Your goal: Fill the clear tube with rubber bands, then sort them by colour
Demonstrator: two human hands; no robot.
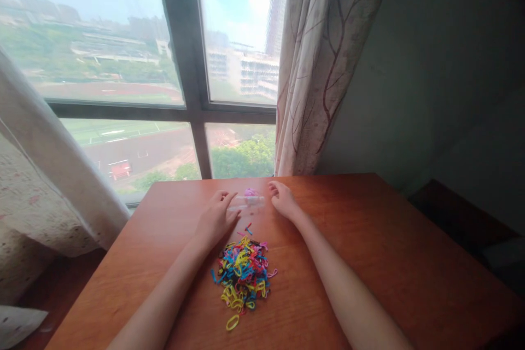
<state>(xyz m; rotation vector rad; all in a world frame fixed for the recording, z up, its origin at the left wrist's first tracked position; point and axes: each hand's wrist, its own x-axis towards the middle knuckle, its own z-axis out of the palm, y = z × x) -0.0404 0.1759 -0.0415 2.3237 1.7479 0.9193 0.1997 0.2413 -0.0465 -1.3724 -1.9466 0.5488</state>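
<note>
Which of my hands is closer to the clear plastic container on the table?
Left. Your left hand is right at the left end of the clear plastic container; your right hand is off to its right, with a gap between.

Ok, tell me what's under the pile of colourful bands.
The pile of colourful bands rests on the brown table, which shows around it. What lies directly beneath, including the lowest bands, is covered and cannot be seen.

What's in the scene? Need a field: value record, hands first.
left hand: at clear item's left end; grip unclear
right hand: right of clear item, fingers curled
clear item: on table, blurred
purple item: at clear item; inside or behind unclear
colored bands: piled between forearms
table: wooden, by window
</note>
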